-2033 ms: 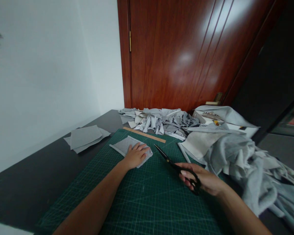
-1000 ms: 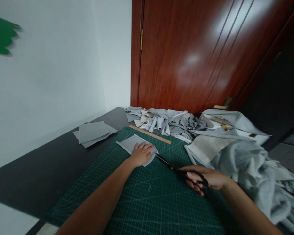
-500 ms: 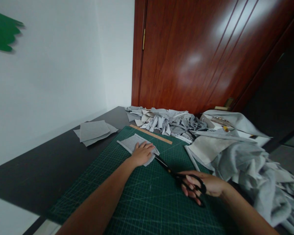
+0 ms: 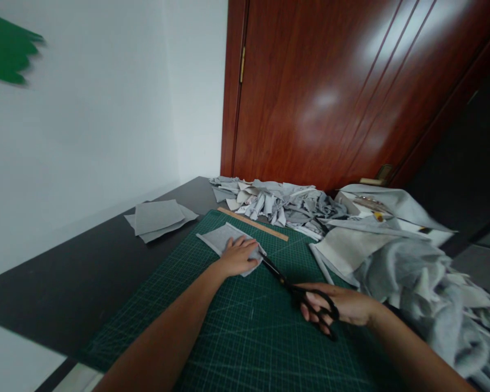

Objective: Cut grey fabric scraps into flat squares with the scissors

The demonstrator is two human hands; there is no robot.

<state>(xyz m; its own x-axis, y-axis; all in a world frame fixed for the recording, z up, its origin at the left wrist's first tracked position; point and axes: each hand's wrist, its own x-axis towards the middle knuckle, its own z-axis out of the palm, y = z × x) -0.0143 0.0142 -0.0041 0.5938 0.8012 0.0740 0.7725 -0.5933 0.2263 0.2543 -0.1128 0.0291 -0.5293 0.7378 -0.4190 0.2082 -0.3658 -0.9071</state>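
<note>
My left hand (image 4: 239,257) lies flat on a light grey piece of fabric (image 4: 217,237), its fingers stretched out and pressing it to the green cutting mat (image 4: 245,332). Black-handled scissors (image 4: 283,280) are gripped in my right hand (image 4: 330,305), with fingers through the handle loops. The blade tips point away to the upper left and reach the fabric's right edge, beside my left fingertips. Whether the tips lie over or under the cloth is too small to tell. Behind the fabric, a wooden ruler (image 4: 253,224) lies across the mat.
Two or so cut grey fabric pieces (image 4: 157,216) are stacked on the dark table (image 4: 106,261) at left. A heap of fabric scraps (image 4: 277,201) lies along the back by the wooden door (image 4: 302,98). Crumpled grey cloth (image 4: 416,288) and an open box (image 4: 428,231) stand at right.
The scissors have moved slightly up and forward, their tips now at the fabric's right edge, and the handle loops look closer together. My left hand stays in place on the fabric.
</note>
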